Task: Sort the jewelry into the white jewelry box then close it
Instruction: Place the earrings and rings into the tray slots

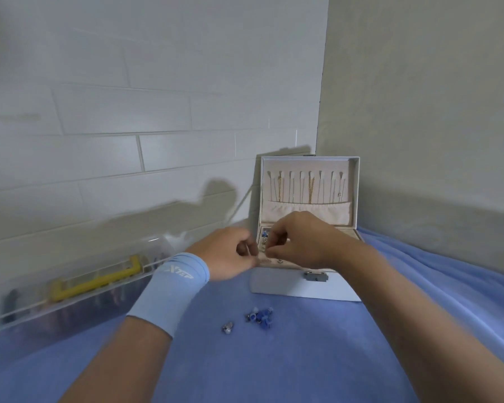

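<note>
Over white jewelry box point(285, 287) | left hand point(230, 255), right hand point(298, 241) | grips curled, hold unclear

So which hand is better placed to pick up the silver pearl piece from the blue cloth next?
Probably the left hand: the pearl piece lies on its side of the cloth, nearer to it; the right hand is farther off.

A white tiled wall point(157, 112) of long tiles laid like bricks fills the far left. At a corner it meets a plain beige wall point(419, 97) on the right. A blue cloth point(274, 367) covers the near surface, rumpled into folds at the right. Against the tiles on the left lies a clear plastic case point(70, 289) with a yellow handle point(99, 279). It is blurred. Soft grey shadows fall on the lower tiles.
</note>
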### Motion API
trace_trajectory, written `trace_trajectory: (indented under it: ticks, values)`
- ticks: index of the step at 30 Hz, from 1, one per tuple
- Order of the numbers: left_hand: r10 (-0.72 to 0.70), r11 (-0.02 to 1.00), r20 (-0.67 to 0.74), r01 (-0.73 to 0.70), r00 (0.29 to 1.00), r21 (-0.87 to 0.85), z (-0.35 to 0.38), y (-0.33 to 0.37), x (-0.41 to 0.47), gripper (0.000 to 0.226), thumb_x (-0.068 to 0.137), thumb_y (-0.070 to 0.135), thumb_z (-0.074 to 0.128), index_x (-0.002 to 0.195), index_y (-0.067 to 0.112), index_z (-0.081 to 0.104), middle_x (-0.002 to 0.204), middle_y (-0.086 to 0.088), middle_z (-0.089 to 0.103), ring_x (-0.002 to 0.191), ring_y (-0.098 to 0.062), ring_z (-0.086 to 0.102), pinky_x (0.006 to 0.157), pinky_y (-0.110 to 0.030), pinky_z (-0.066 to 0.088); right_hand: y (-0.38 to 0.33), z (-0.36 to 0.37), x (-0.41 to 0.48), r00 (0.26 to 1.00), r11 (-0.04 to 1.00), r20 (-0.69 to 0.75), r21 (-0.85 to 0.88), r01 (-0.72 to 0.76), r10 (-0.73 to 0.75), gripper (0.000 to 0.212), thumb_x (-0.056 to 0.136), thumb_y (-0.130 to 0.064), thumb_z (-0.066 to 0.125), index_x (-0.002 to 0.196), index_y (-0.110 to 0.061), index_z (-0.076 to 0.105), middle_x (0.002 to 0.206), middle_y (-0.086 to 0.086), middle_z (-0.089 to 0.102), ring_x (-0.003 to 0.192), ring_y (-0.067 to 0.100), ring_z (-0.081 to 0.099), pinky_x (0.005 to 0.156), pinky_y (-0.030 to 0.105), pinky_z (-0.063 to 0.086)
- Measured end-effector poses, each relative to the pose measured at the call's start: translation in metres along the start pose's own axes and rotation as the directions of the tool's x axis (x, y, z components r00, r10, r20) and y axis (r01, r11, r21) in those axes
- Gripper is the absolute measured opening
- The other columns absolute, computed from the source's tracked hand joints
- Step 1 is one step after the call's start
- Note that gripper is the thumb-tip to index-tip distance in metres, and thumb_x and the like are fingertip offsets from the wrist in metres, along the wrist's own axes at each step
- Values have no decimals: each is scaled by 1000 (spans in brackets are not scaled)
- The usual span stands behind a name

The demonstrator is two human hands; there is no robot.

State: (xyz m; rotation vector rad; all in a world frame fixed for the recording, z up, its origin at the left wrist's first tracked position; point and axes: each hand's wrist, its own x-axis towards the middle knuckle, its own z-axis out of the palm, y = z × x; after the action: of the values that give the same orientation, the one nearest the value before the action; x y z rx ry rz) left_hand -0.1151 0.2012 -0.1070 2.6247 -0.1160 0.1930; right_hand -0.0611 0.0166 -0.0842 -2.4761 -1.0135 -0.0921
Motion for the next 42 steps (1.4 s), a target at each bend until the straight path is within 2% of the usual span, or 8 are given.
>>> trace_trajectory:
  ticks: [6, 10, 18, 24, 29, 33, 36, 42]
  values:
    - [-160, 974, 416, 76, 895, 211, -6, -23, -30, 18, 76, 43, 78, 85, 30, 69, 89, -1, 76, 61, -6, 63, 72, -22, 52, -35, 33, -10, 935, 987, 345, -101, 125, -83, 19, 93, -16, 66, 106, -24, 78, 102, -9, 75, 55, -11, 58, 63, 18, 49]
    - [-212, 965, 499, 100, 841, 241, 2, -23, -31, 19, 71, 39, 85, 86, 34, 75, 74, 20, 71, 66, -7, 63, 73, -20, 52, -36, 51, -10, 912, 954, 406, -243, 173, -62, 28, 94, -11, 60, 110, -26, 78, 108, -5, 75, 89, 14, 66, 84, 38, 57]
    - [-155, 987, 509, 118, 847, 105, -4, -31, -28, 15, 79, 23, 81, 86, 29, 69, 75, 12, 70, 66, -5, 64, 59, -17, 47, -26, 48, -7, 926, 990, 377, -119, 75, -25, 10, 90, -13, 67, 94, -18, 75, 83, -6, 74, 58, 14, 67, 63, 22, 53]
    - [-60, 988, 438, 115, 897, -100, -10, -37, -30, 18, 97, 17, 57, 111, 26, 66, 92, 11, 74, 71, -5, 65, 58, -18, 45, -19, 29, -7, 948, 993, 310, 107, 43, -74, 15, 94, -12, 62, 95, -20, 74, 86, 4, 74, 50, 11, 60, 49, 24, 47]
    - [-39, 932, 287, 138, 957, -335, -9, -38, -29, 24, 102, 16, 49, 104, 22, 71, 82, 15, 71, 68, -6, 62, 56, -17, 43, -18, 11, -11, 966, 954, 254, 298, -33, -45, 17, 99, -16, 61, 95, -13, 77, 61, -10, 64, 42, 10, 46, 39, 17, 34]
    - [-126, 854, 245, 230, 961, -466, -8, -34, -29, 31, 102, 11, 41, 92, 14, 70, 72, 5, 63, 63, -13, 57, 53, -20, 40, -19, 2, -16, 906, 981, 423, 180, -70, -13, 18, 92, -21, 66, 85, -8, 77, 66, -6, 70, 44, 10, 44, 45, 24, 35]
    - [-171, 866, 265, 273, 949, -419, -7, -29, -30, 28, 99, 14, 41, 78, 12, 59, 67, 0, 52, 59, -16, 52, 52, -23, 39, -20, 11, -18, 823, 997, 565, 15, -81, 59, 18, 90, -28, 70, 89, -11, 77, 70, -1, 70, 51, 14, 48, 52, 26, 40]
    - [-136, 918, 258, 220, 956, -331, -5, -30, -29, 26, 101, 23, 49, 79, 13, 58, 70, 1, 54, 57, -14, 52, 51, -22, 42, -30, 49, -10, 915, 991, 403, -116, 74, -21, 18, 85, -31, 77, 102, -25, 78, 73, -18, 61, 64, -2, 55, 59, 16, 42]
